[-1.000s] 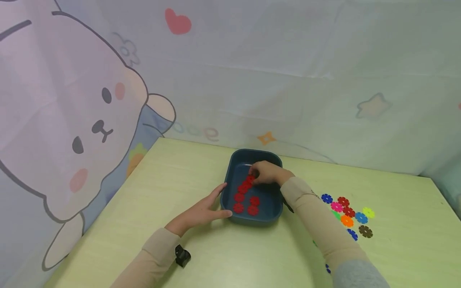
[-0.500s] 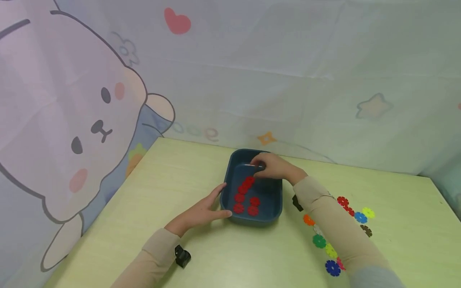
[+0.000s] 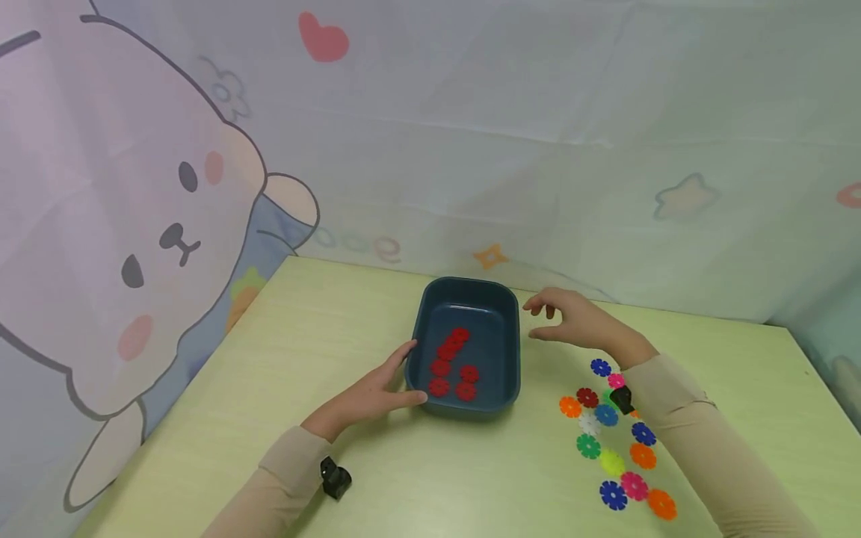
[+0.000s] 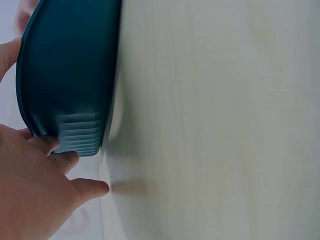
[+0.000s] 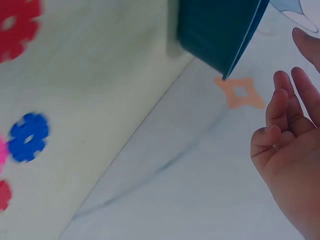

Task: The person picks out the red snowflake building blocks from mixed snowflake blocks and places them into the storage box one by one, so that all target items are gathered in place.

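Note:
A dark blue plastic bin [image 3: 494,388] stands on the table with several red flower-shaped discs [image 3: 468,373] lying inside it. My left hand [image 3: 366,400] holds its near left corner, thumb at the front and fingers along the left side. In the left wrist view the fingertips [image 4: 67,159] touch the ribbed wall, while one finger sticks out clear of it. To the right of the bin, above the table, my right hand [image 3: 572,321] hangs with loosely bent fingers and nothing between them. Nearest below it lie loose notched discs [image 3: 601,368] of many colours.
The pale wooden table [image 3: 511,478] ends at a printed cloth backdrop [image 3: 430,149] just behind the bin. Several more discs, such as an orange one [image 3: 662,504], spread toward the front right. Black wrist cameras [image 3: 335,478] sit on both wrists.
My right hand has let go of a red disc in the bin, come out over the right rim and moved right. The left hand has stayed on the bin.

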Motion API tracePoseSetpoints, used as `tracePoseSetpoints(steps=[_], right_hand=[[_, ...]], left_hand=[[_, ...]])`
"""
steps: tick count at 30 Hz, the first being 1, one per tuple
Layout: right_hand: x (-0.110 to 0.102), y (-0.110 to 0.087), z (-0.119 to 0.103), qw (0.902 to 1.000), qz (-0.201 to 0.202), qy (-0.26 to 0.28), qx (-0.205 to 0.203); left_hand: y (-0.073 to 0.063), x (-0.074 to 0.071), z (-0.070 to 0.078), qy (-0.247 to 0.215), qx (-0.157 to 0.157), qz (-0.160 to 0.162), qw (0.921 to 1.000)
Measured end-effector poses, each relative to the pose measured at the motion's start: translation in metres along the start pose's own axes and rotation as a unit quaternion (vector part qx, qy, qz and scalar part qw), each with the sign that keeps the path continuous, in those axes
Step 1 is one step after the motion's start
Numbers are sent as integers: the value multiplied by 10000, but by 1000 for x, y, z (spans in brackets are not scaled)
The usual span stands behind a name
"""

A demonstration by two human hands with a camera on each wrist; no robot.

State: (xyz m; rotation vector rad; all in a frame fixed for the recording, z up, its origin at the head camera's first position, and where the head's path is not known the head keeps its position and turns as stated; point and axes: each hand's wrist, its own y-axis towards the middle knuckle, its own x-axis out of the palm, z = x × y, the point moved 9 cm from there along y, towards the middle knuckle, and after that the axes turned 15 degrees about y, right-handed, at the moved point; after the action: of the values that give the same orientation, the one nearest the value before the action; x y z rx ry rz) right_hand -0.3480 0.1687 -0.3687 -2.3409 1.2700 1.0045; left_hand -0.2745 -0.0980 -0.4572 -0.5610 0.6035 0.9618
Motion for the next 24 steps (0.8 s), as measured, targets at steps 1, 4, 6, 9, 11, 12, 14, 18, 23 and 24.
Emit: tracePoseSetpoints(steps=[1,4,6,9,11,12,14,18,23,24], right_hand=[[-1,-6,3,10000,18,-17,60],[-2,-24,11,9999,46,-2,161],[-2,-34,15,9998,40,25,181],[1,-49,24,9997,-1,42,223],[4,-57,29,9995,-72,93,292],[6,-61,32,9993,-104,130,339],[10,-68,39,9986,-157,210,451],[17,-80,52,9968,-203,423,648],[23,-92,67,9956,-158,500,771],[23,-94,69,9958,-148,459,782]], left_hand=[[0,0,0,6,-9,2,10000],[0,0,0,18,-24,22,10000],[1,0,-1,9,-38,27,10000],[2,0,-1,-5,-19,26,10000],[2,0,-1,8,-6,17,10000],[2,0,-2,20,3,16,10000],[2,0,-2,39,35,19,10000],[2,0,-3,51,35,29,10000],[2,1,-3,39,-10,22,10000],[3,1,-2,26,-11,17,10000]])
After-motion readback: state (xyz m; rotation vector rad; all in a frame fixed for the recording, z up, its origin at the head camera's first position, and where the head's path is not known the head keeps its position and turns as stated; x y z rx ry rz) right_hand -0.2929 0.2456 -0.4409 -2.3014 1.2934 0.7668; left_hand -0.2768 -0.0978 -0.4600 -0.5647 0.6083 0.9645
